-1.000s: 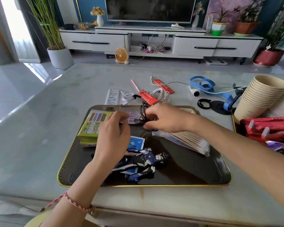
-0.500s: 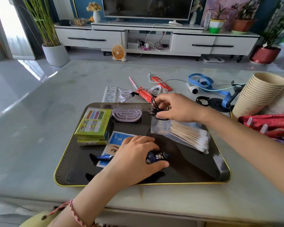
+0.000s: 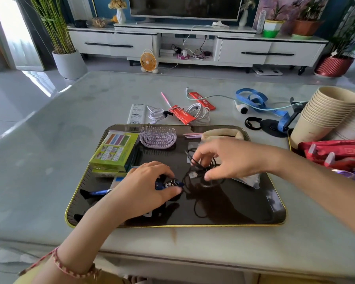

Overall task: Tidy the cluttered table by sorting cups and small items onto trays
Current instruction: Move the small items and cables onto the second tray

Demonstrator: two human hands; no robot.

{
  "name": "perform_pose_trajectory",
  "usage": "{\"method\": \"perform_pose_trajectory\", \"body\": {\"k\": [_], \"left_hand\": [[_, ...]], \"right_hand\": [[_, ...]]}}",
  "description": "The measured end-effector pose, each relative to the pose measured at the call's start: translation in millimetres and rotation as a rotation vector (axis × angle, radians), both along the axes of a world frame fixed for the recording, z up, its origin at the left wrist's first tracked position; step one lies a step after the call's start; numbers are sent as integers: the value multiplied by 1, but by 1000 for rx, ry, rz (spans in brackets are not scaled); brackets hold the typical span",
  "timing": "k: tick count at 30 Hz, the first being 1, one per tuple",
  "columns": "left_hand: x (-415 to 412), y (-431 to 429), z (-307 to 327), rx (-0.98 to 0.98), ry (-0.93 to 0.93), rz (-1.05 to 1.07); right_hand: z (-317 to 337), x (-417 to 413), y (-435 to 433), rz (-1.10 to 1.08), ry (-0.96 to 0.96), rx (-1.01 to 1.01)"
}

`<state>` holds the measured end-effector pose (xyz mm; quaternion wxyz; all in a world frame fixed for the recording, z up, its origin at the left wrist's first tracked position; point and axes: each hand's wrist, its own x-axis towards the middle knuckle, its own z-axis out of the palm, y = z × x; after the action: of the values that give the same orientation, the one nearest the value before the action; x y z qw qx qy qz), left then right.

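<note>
- Grip: left hand curled round toy figure; right hand over black cable, hold unclear.
- Tray part-filled; white cables unsorted on tabletop.

- Your left hand wears a red-and-pink woven bracelet at the wrist.
- Your right hand and arm are bare.
- Yellow cloth shows beside the bracelet.

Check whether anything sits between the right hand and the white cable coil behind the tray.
Nothing tall. The right hand hovers over the black cable on the tray; a beige pouch and the far rim lie low between it and the white cable coil, which a red packet overlaps.
</note>
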<state>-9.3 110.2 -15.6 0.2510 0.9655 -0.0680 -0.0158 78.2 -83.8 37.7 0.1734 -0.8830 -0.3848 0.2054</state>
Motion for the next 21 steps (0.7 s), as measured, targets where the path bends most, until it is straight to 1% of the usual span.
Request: {"method": "perform_pose_trajectory", "body": {"k": [3,5,8,10,11,13,18,21], "left_hand": [[2,-5,4,-191,-100,65],[5,-9,4,-243,-179,118],[11,-13,3,-199,-282,140],[15,-17,1,-160,-303,123],[17,-20,1,-154,-298,108],[19,-25,2,-158,-273,79],[26,-33,5,-172,-282,77],[31,-31,4,-128,-311,85]], "right_hand": [[-4,-10,4,92,64,-115],[3,-6,5,94,72,-96],[17,19,7,-41,-4,94],[12,45,10,-200,-139,209],[6,59,13,-279,-230,224],[-10,84,17,-386,-364,188],[-41,119,31,-417,-421,43],[-47,128,38,-437,-506,-3]]}}
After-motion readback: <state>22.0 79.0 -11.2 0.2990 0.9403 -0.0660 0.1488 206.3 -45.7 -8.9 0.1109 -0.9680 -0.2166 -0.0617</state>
